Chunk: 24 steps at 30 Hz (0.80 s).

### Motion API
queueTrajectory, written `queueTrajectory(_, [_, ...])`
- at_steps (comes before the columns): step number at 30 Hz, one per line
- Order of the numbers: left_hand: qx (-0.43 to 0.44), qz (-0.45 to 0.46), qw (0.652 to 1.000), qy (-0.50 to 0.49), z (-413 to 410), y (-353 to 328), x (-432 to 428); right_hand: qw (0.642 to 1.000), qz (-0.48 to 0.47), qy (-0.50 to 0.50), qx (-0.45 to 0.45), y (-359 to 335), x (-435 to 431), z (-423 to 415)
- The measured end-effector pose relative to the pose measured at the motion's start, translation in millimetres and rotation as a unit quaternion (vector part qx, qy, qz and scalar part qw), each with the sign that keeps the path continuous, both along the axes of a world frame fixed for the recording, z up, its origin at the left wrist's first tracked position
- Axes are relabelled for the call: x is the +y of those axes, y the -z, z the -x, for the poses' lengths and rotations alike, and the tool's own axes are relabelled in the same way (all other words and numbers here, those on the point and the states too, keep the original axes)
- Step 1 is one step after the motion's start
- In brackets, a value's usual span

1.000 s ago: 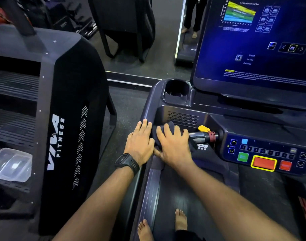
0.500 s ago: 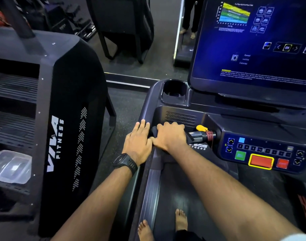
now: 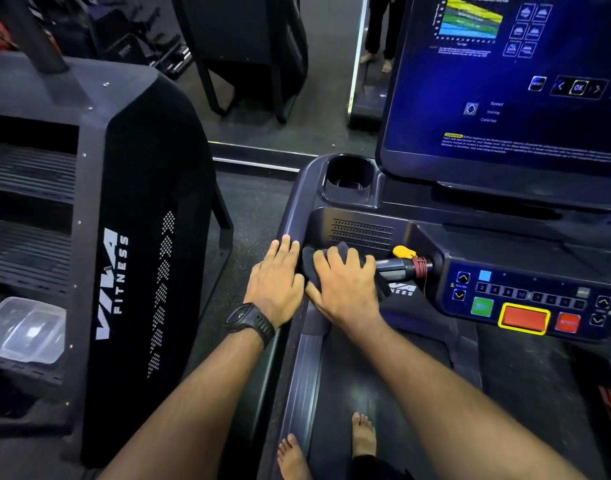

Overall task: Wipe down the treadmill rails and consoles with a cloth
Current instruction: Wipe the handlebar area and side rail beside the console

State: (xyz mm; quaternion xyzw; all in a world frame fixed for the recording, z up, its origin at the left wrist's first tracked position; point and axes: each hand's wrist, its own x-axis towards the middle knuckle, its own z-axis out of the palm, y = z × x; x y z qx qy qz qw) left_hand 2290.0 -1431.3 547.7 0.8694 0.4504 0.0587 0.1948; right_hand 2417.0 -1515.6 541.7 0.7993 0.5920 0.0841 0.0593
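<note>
Since half a second ago the right hand [image 3: 344, 287] has loosened: its fingers [image 3: 335, 258] now lie spread, pressing the dark cloth [image 3: 309, 261], which shows past the fingertips on the console's left corner, against the grip bar [image 3: 397, 266]. From my remote seat, the left hand [image 3: 274, 280] rests flat on the side rail [image 3: 306, 375], fingers straight, just beside the cloth. Farther out, the cup holder [image 3: 323, 183] is a dark well whose contents I cannot tell, and a clear plastic tub [image 3: 23, 329] sits on the stair machine [image 3: 141, 237], contents unclear.
</note>
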Motion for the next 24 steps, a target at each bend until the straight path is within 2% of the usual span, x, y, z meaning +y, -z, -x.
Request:
queueTrajectory(4, [0.003,-0.005,1.0,0.006,3.0,2.3,-0.6,0.995,0.038,0.041,0.086,-19.8,38.4,-15.1])
queueTrajectory(9, [0.018,-0.018,1.0,0.01,4.5,1.6,-3.3,1.0,-0.016,0.012,0.006,-5.0,-5.4,-11.5])
queueTrajectory(11, [0.024,-0.021,0.999,0.014,3.9,0.9,-2.7,0.999,-0.003,0.0,0.041,-12.5,8.2,-21.4])
queueTrajectory(14, [0.031,-0.022,0.999,0.013,4.9,-0.2,-4.9,0.995,0.044,0.041,0.078,-23.6,32.1,-29.3])
queueTrajectory(17, [0.033,-0.025,0.999,0.013,4.2,0.4,-6.1,0.999,-0.023,0.03,0.035,-10.0,-0.3,-20.4])
queueTrajectory(20, [0.03,-0.024,0.999,0.015,3.2,1.3,-4.7,0.999,-0.041,-0.017,-0.005,2.7,-24.4,-27.7])
queueTrajectory(24, [0.037,-0.021,0.999,0.015,3.8,1.4,-4.6,0.995,0.01,0.065,0.07,-24.9,16.2,-41.3])
